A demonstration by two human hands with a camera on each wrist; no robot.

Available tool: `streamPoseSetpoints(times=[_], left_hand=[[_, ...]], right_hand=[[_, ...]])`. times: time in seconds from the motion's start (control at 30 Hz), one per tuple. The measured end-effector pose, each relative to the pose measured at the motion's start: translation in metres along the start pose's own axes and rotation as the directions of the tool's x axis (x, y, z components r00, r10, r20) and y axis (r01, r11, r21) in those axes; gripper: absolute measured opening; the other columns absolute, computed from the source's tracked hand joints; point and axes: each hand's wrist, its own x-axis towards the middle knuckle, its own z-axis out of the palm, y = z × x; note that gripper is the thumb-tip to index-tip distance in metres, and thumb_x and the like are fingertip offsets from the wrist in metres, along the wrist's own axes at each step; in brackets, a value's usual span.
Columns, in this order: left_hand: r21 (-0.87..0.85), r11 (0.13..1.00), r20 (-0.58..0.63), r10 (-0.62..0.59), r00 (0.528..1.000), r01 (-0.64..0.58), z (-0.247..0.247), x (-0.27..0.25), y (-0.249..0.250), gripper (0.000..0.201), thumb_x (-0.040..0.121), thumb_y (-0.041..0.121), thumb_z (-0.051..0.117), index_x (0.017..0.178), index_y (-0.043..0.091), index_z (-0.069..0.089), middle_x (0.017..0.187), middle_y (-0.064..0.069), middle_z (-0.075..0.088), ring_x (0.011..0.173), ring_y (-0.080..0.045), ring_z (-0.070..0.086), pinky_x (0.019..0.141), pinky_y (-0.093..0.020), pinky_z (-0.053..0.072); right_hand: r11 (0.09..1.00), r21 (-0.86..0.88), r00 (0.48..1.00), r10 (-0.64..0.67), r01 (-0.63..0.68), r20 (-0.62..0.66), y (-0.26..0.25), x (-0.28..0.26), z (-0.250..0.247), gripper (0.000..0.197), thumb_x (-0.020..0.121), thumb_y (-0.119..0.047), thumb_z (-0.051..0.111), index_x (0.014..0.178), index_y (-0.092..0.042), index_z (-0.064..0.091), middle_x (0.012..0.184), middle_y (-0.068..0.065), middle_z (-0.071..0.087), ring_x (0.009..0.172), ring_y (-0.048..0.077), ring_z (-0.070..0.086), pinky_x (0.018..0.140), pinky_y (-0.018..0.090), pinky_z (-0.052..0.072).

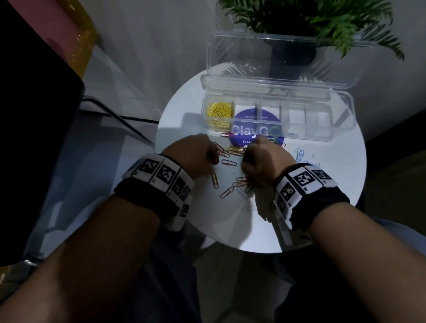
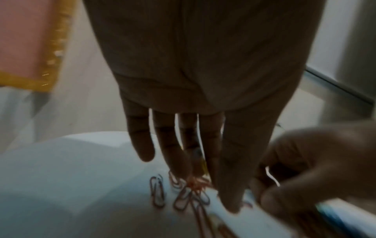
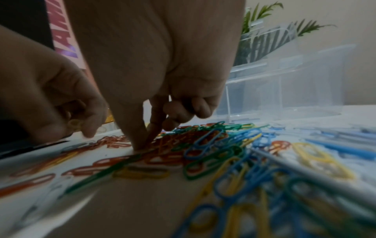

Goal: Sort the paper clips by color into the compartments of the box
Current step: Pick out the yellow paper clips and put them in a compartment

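1. Mixed coloured wire paper clips [image 3: 240, 161] lie heaped on the round white table [image 1: 321, 199], just beside both hands.
2. Right hand [image 1: 264, 161], nearer the heap, pinches down into red clips.
3. Left hand [image 2: 203, 96] extends straight fingers over clips.
4. Clear plastic compartment box [image 1: 316, 119] stands beyond, yellow clips [image 1: 218, 113] in its leftmost compartment.

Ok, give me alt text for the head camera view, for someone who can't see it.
Two hands, left hand and right hand, pick through loose paper clips on a round white table. Behind them, an open clear box holds yellow clips in its leftmost compartment.
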Motion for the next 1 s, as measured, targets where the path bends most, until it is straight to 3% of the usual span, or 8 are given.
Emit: streamPoseSetpoints(times=[0.23,0.37,0.5,0.63,0.7,0.77,0.87,1.0], left_hand=[[0.228,0.973,0.047,0.017,0.999,-0.027,0.012,0.001,0.007,0.014,0.079,0.018,0.067,0.093,0.018,0.067,0.113,-0.004,0.056,0.105,-0.024,0.055,0.092,-0.039,0.049],[0.176,0.984,0.055,-0.007,0.998,-0.003,0.012,0.001,0.001,0.015,0.084,0.026,0.063,0.096,0.019,0.067,0.113,-0.004,0.054,0.107,-0.024,0.053,0.093,-0.038,0.047],[0.09,0.996,-0.02,0.005,1.0,-0.004,0.012,0.001,0.003,0.011,0.085,0.024,0.061,0.094,0.022,0.067,0.113,-0.003,0.054,0.107,-0.022,0.053,0.093,-0.035,0.046],[0.101,0.993,0.069,0.057,0.996,-0.064,0.013,-0.001,0.006,0.014,0.079,0.025,0.068,0.094,0.026,0.069,0.112,0.001,0.055,0.106,-0.019,0.054,0.091,-0.032,0.044],[0.169,0.982,0.092,0.066,0.994,-0.081,0.014,-0.001,0.008,0.017,0.078,0.026,0.07,0.095,0.027,0.069,0.113,0.003,0.055,0.107,-0.018,0.053,0.09,-0.032,0.043],[0.232,0.969,0.084,0.07,0.994,-0.087,0.015,-0.001,0.01,0.017,0.078,0.026,0.07,0.095,0.027,0.069,0.113,0.002,0.055,0.107,-0.02,0.053,0.089,-0.033,0.043],[0.254,0.964,0.073,0.058,0.996,-0.075,0.016,-0.001,0.008,0.017,0.081,0.029,0.067,0.096,0.022,0.069,0.113,-0.001,0.056,0.106,-0.022,0.053,0.09,-0.035,0.042],[0.11,0.994,-0.037,-0.016,0.999,0.02,0.01,0.0,-0.001,0.017,0.085,0.03,0.062,0.098,0.019,0.067,0.108,-0.005,0.058,0.102,-0.024,0.056,0.092,-0.036,0.043]], right_hand=[[0.999,-0.004,0.997,0.049,-0.049,0.066,-0.001,0.002,0.003,0.024,0.089,-0.022,0.051,0.103,-0.003,0.057,0.112,0.019,0.051,0.098,0.034,0.055,0.077,0.032,0.04],[0.999,-0.006,0.997,0.032,-0.032,0.067,-0.001,0.001,0.004,0.023,0.089,-0.022,0.051,0.101,-0.003,0.057,0.109,0.018,0.05,0.096,0.034,0.055,0.077,0.031,0.04],[0.994,0.096,0.993,-0.037,0.048,-0.112,0.002,-0.004,0.0,0.013,0.088,-0.019,0.051,0.091,-0.007,0.056,0.098,0.016,0.053,0.086,0.033,0.056,0.078,0.041,0.047],[0.952,0.305,0.965,0.074,0.006,-0.251,0.002,-0.004,-0.012,0.003,0.084,-0.014,0.054,0.082,-0.015,0.053,0.083,0.009,0.063,0.08,0.029,0.058,0.073,0.037,0.046],[0.945,0.328,0.958,0.084,0.012,-0.276,0.002,-0.003,-0.015,0.003,0.084,-0.011,0.054,0.085,-0.011,0.056,0.083,0.012,0.066,0.08,0.031,0.06,0.075,0.04,0.048],[0.955,0.297,0.964,0.081,-0.002,-0.254,0.001,-0.001,-0.016,0.009,0.086,-0.01,0.053,0.089,-0.007,0.06,0.082,0.013,0.066,0.082,0.032,0.06,0.075,0.034,0.045],[0.97,0.239,0.983,0.093,-0.054,-0.158,-0.001,0.003,-0.016,0.012,0.086,-0.01,0.055,0.089,-0.008,0.067,0.081,0.002,0.06,0.087,0.026,0.061,0.069,0.019,0.034],[0.975,0.196,0.989,0.125,-0.108,-0.077,-0.002,0.01,-0.018,0.02,0.086,-0.006,0.055,0.096,-0.012,0.07,0.101,0.007,0.069,0.097,0.024,0.062,0.082,0.022,0.041]])
